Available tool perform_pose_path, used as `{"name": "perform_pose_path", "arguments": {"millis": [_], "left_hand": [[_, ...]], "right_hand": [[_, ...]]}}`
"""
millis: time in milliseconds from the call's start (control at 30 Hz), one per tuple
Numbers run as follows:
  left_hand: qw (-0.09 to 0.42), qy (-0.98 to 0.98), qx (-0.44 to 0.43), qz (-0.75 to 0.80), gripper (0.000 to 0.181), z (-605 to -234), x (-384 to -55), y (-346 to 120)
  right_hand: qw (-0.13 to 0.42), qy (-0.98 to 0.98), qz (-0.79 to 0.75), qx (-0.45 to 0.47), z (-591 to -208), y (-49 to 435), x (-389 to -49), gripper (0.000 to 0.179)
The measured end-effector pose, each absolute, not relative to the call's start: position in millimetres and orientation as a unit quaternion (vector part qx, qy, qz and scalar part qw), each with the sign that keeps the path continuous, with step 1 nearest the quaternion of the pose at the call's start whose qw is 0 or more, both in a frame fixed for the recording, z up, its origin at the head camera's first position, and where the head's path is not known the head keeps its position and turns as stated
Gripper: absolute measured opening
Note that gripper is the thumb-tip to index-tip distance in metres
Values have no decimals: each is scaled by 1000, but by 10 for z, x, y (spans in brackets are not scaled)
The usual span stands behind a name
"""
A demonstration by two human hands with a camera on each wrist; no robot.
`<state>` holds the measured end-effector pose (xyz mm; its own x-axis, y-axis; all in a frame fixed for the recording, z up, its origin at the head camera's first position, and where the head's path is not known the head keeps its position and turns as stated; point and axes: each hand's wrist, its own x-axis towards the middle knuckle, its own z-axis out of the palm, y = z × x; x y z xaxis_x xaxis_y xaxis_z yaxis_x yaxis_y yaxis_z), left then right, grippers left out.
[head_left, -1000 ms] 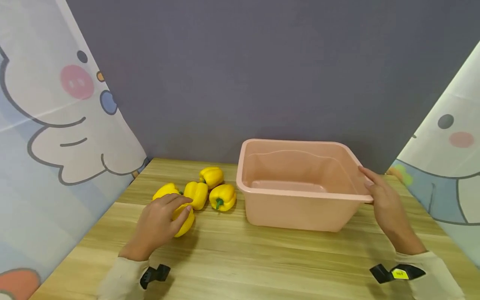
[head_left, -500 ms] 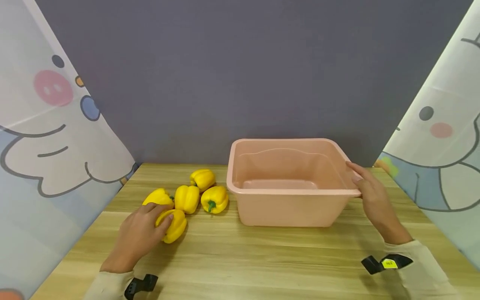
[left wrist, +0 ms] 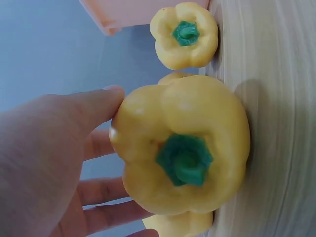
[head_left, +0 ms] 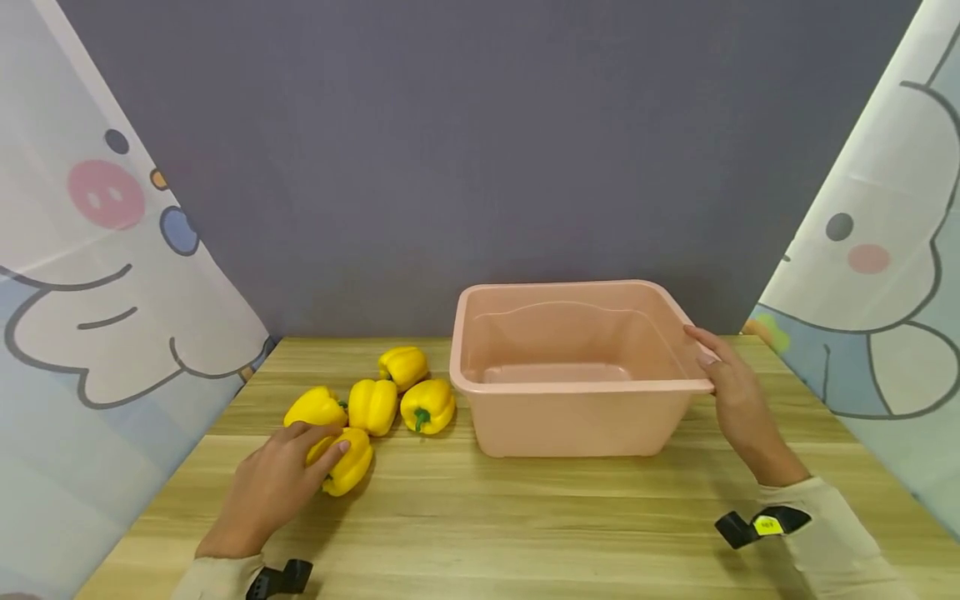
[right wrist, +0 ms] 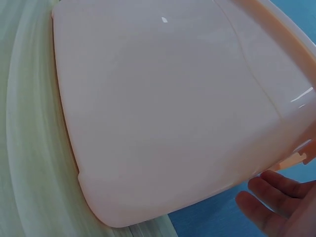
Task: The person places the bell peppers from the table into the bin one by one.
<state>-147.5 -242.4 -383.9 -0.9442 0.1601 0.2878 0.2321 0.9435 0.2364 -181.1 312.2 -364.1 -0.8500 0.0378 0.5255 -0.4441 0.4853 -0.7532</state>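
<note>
My left hand (head_left: 273, 483) reaches around the nearest yellow bell pepper (head_left: 348, 467), holding it between thumb and fingers. In the left wrist view, this bell pepper (left wrist: 182, 148) rests on its side with its green stem facing the camera; the thumb lies on its edge and the other fingers run behind it. My right hand (head_left: 738, 400) grips the right rim of a pink plastic tub (head_left: 570, 425). The right wrist view shows the outer wall of the tub (right wrist: 158, 113), with the fingertips (right wrist: 252, 205) below its rim. The inside of the tub shows no contents.
Beyond the held one, several more yellow bell peppers (head_left: 372, 408) lie close together, left of the tub. The wooden table (head_left: 487, 525) ends at a grey back panel (head_left: 480, 150). Printed cartoon sheets (head_left: 82, 317) hang at both sides.
The head view has shifted, carrying everything leftward in the picture. My left hand has drawn slightly left and nearer, and more of the nearest bell pepper shows. My right hand keeps its place on the tub.
</note>
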Motion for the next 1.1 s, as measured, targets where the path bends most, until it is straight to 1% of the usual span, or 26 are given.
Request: {"name": "perform_pose_path", "arguments": {"millis": [133, 300, 700, 800, 1100], "left_hand": [[127, -978, -97, -133, 53, -3855, -1472, -2439], [105, -982, -89, -132, 60, -3847, -1454, -2465], [53, -988, -85, -120, 78, -3811, -1472, -2494], [51, -988, -82, -119, 80, -3826, -1459, -2499], [62, -987, -94, -118, 78, -3873, -1483, -2486]], "right_hand": [[244, -808, 519, 132, -3651, 3100, -1829, 46], [240, -795, 540, 138, -3657, 3079, -1838, 47], [237, -806, 526, 131, -3654, 3094, -1843, 48], [236, -808, 523, 131, -3661, 3089, -1835, 48], [239, -811, 519, 129, -3675, 3108, -1810, 48]]}}
